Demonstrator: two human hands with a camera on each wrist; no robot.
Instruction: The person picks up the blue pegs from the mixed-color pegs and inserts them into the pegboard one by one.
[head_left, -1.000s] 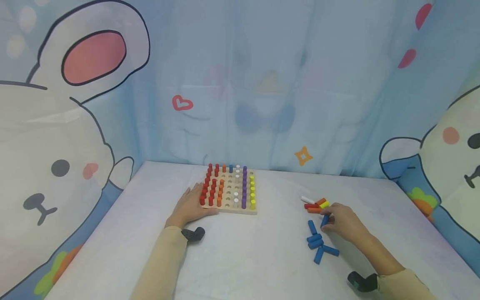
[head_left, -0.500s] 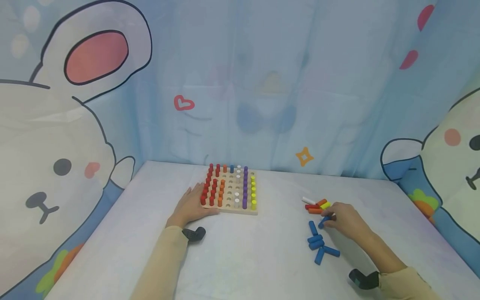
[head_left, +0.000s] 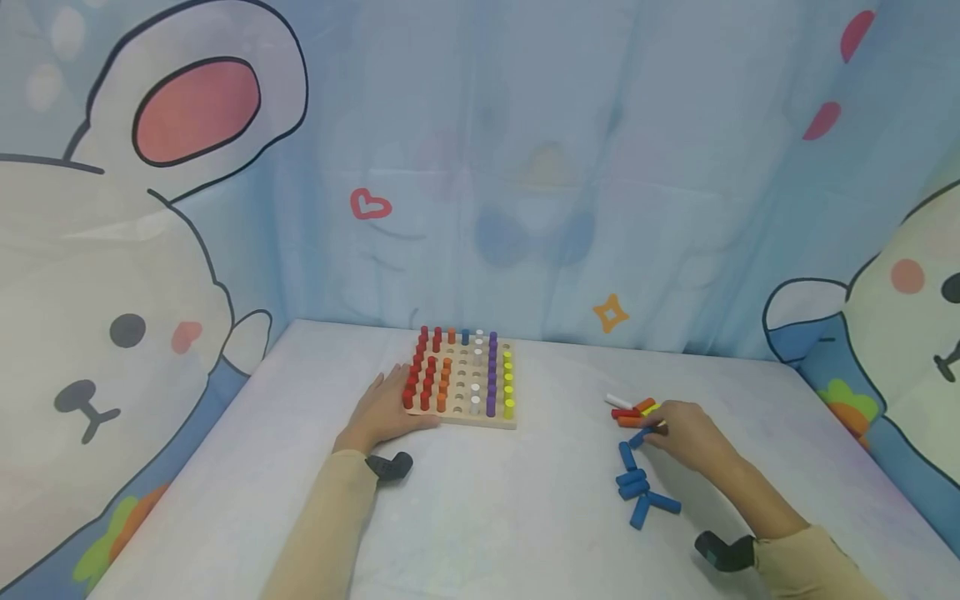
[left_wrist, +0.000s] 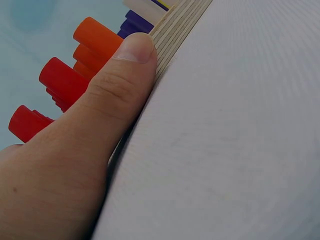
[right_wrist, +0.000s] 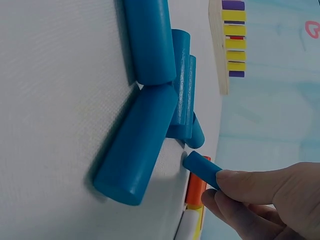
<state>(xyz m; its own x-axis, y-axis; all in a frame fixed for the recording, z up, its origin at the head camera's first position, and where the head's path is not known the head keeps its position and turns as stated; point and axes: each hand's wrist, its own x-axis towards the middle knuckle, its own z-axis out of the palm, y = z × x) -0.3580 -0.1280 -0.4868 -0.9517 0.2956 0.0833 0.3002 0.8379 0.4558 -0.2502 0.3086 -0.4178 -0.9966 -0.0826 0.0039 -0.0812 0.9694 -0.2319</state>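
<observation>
Toward the back of the table sits a wooden pegboard [head_left: 483, 422] with columns of red, orange, white, purple and yellow pegs; one blue peg [head_left: 465, 337] stands at the far end of a column of bare holes. My left hand [head_left: 380, 410] rests against the board's near left corner. Its thumb [left_wrist: 117, 90] lies straight along the front edge in the left wrist view. On the right, my right hand [head_left: 686, 435] pinches a blue peg [right_wrist: 202, 167] between thumb and fingers, low over the cloth. Several loose blue pegs [head_left: 632, 478] lie just nearer than that hand.
Beyond the right hand lies a small heap with a white peg [head_left: 618, 401], a red peg [head_left: 622, 413], orange pegs [head_left: 631, 422] and a partly hidden yellow one. A white cloth [head_left: 525, 517] covers the table. A printed curtain [head_left: 525, 275] hangs behind it.
The blue peg in my right hand has turned from steeply tilted to lower and flatter, its free end swinging left. My left hand stays at the board. The head view has shifted slightly.
</observation>
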